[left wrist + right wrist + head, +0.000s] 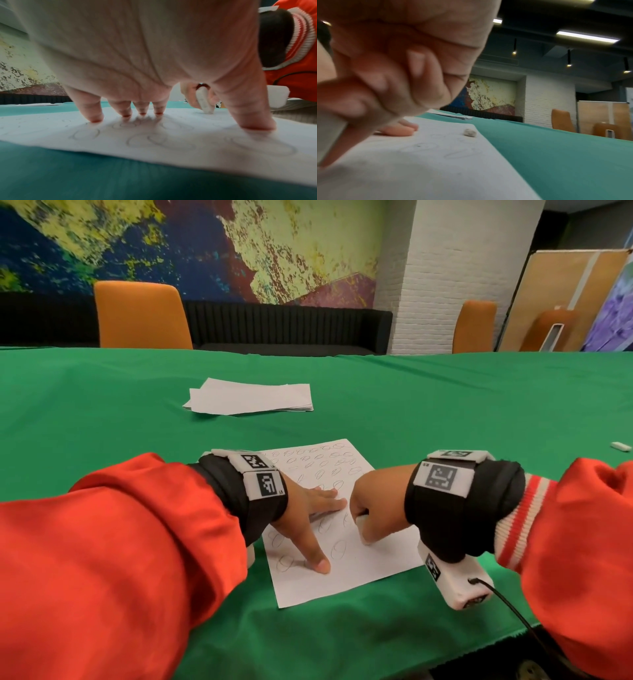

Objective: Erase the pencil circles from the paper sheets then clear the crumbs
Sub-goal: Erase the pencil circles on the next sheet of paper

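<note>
Left hand: the left hand [310,510] lies spread and flat on the white paper sheet with rows of pencil circles [356,568], straight fingers and thumb pressing it to the green cloth-covered table [479,405].
Right hand: the right hand [375,501] is curled round a small white stick eraser [205,100], its tip touching the sheet just beside the left thumb.
Sheet: it sits near the table's front edge, between the two hands; circles show over most of it, and its near right part looks clear, so erasing seems partly done.
Other paper: a loose stack of white sheets [251,398] lies well apart, farther back.
Crumb: one greyish eraser crumb [469,132] rests near the sheet's edge.
Spare piece: a small white block [620,445], possibly another eraser, lies far right on the cloth.
Risk, tearing: hard strokes toward the unpinned corner could crease or rip the thin sheet.
Risk, slipping: the cloth may bunch under the paper if the left hand eases off.
Risk, smudging: the left fingers rest on circles and may smear graphite.
Risk, crumbs: sweeping could scatter them into the cloth.
Writing: none readable; the wrist bands carry black-and-white square code markers [269,483] only.
</note>
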`<action>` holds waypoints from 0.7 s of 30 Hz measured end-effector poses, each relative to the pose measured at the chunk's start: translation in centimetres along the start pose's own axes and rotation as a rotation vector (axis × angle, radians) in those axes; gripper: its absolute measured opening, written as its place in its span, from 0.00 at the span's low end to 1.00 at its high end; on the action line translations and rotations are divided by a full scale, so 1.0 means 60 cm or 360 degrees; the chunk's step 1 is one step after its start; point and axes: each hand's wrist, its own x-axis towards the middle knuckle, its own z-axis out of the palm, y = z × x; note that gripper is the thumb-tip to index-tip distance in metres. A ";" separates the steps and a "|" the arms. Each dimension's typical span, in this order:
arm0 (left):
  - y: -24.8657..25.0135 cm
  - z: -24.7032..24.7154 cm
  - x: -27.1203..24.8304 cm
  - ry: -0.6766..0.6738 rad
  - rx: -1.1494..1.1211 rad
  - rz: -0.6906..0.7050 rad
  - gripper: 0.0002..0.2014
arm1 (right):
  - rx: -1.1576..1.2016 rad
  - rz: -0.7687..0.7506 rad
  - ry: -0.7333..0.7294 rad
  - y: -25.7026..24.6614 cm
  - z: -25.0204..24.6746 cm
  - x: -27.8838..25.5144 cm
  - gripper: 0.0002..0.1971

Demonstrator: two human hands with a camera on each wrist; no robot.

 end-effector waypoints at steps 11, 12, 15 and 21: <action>-0.003 0.002 0.003 -0.0002 -0.0008 0.0014 0.52 | 0.0040 -0.0010 -0.0079 -0.002 -0.003 0.001 0.10; -0.003 0.001 0.004 -0.0005 -0.0013 0.0012 0.52 | 0.0050 0.0012 -0.0079 0.000 -0.004 0.003 0.10; -0.004 0.002 0.006 -0.0011 -0.0022 0.0012 0.52 | 0.0077 0.0098 -0.0008 0.013 -0.006 0.007 0.14; -0.003 0.001 0.004 -0.0001 -0.0028 0.0009 0.52 | 0.0102 0.0020 -0.0098 0.004 -0.002 0.006 0.09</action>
